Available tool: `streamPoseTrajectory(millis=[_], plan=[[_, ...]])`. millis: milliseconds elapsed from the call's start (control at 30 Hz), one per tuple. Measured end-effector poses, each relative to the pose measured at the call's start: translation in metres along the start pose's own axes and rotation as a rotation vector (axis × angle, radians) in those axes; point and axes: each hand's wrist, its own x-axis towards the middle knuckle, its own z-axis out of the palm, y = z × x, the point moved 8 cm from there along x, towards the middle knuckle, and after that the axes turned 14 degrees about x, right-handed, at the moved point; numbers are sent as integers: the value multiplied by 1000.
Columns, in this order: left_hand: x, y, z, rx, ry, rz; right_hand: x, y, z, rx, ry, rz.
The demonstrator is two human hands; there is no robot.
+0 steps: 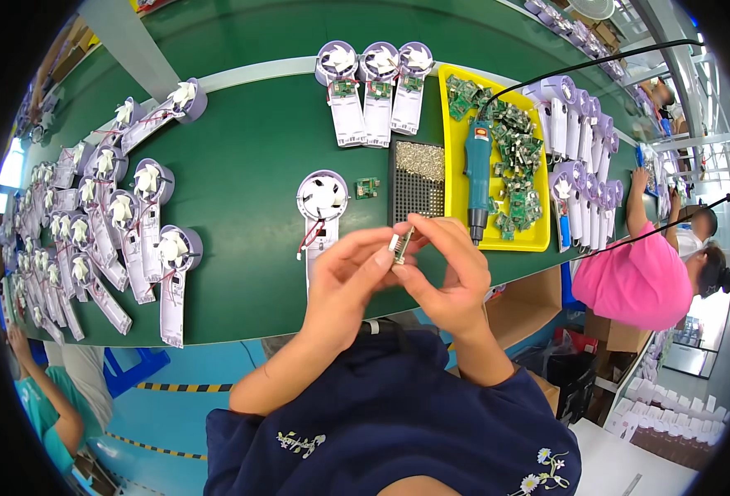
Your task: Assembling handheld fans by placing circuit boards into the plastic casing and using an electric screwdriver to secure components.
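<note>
Over the front of the green table [249, 273], both of my hands meet round one small green circuit board [405, 248]. My left hand [340, 289] is closed, its thumb and fingers pinching near a small white part [394, 243] on the board's left side. My right hand [456, 285] grips the board's other side between thumb and fingertips. Just beyond lies a white handheld fan housing [323, 236] with a white fan blade and red wires, partly hidden by my left hand. Another circuit board [366, 188] rests flat beside it.
A black perforated tray [415, 198] holds small screws. The yellow tray [537, 241] contains many circuit boards and a teal electric screwdriver [479, 165]. Three fan housings [379, 103] with boards lie behind; many more crowd the left [104, 207] and right. Co-workers sit at both sides.
</note>
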Motion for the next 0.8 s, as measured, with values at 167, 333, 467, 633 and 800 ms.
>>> streamPoseTrajectory(millis=[167, 333, 467, 633, 800], plan=[[-23, 72, 2, 952, 147, 892, -5, -1, 5, 94, -46, 73], [-18, 85, 4, 1133, 23, 923, -24, 28, 14, 486, -13, 403], [-15, 78, -4, 992, -33, 762, -21, 25, 22, 546, -96, 346], [-14, 72, -8, 960, -107, 739, -35, 39, 24, 510, -183, 410], [-16, 61, -21, 895, -113, 666, -42, 48, 32, 803, -241, 542]])
